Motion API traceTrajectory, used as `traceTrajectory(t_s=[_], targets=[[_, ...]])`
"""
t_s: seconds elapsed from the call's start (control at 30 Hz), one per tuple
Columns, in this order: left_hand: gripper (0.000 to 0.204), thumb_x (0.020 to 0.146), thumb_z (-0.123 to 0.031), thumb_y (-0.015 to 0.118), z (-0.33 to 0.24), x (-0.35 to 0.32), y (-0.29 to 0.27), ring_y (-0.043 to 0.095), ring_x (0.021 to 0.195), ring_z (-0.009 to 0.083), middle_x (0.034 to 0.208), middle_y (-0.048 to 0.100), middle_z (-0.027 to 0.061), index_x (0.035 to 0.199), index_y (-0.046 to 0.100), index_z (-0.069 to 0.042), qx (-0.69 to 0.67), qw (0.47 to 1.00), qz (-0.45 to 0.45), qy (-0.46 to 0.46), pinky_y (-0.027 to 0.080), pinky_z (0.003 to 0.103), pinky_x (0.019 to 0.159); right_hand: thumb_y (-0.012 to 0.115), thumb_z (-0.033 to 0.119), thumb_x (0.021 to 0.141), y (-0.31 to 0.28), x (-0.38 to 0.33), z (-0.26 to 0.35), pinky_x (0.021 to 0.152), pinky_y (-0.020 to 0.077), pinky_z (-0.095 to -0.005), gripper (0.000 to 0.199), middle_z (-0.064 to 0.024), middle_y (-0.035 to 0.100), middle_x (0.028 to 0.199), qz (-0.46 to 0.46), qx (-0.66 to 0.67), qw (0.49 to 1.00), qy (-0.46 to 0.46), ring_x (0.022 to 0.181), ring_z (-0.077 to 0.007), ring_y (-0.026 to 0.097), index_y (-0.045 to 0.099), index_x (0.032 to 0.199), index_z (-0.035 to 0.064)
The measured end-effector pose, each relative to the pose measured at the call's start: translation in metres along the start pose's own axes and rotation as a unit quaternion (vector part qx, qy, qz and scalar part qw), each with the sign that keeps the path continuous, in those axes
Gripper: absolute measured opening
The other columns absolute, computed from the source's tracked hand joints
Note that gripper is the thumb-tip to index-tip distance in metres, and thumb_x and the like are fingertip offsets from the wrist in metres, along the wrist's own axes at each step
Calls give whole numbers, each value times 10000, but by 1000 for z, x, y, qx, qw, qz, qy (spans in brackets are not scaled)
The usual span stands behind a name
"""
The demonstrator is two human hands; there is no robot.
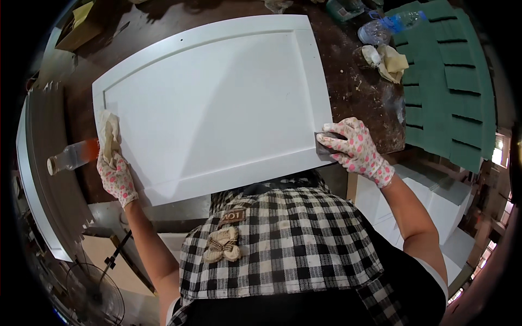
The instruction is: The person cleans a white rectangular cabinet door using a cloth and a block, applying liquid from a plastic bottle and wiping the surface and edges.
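A white framed cabinet door panel (212,98) lies flat on a dark brown worktable (359,92). My left hand (115,175), in a white glove with pink dots, presses a pale cloth (108,133) onto the panel's left edge. My right hand (356,149), gloved the same way, is closed on a small grey pad (323,146) at the panel's near right corner. Both forearms come up from the lower edge beside my checked apron.
A clear plastic bottle with an orange band (70,156) lies on the table left of the panel. Crumpled rags (387,61) and plastic bottles (389,26) sit at the far right. Green slatted pieces (451,81) fill the right side. A fan (95,296) stands lower left.
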State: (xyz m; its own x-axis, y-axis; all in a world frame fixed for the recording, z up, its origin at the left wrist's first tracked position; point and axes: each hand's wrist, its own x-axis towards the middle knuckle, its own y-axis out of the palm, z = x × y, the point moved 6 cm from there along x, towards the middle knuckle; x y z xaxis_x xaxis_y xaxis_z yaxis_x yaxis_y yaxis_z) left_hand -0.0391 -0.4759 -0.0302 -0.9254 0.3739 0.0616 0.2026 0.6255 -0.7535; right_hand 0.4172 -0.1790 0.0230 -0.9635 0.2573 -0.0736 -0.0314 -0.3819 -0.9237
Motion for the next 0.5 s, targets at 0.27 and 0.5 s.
traceTrajectory(t_s=[0.27, 0.5], targets=[[417, 900, -230, 636, 10, -3, -9, 626, 1078, 234, 1230, 615, 110, 1276, 561, -63, 133, 988, -59, 45, 476, 349, 946, 723, 259, 737, 22, 18, 35, 965, 394, -454, 570, -85, 581, 1241, 59, 62, 996, -39, 1093, -306, 515, 600, 1289, 185], [389, 916, -223, 625, 5, -3, -5, 660, 775, 129, 1059, 662, 63, 1265, 564, -62, 121, 986, -94, 63, 527, 279, 729, 703, 225, 764, 70, 100, 133, 982, 408, -478, 486, -109, 594, 1192, 2, 87, 991, -100, 1137, -302, 538, 607, 1233, 140]])
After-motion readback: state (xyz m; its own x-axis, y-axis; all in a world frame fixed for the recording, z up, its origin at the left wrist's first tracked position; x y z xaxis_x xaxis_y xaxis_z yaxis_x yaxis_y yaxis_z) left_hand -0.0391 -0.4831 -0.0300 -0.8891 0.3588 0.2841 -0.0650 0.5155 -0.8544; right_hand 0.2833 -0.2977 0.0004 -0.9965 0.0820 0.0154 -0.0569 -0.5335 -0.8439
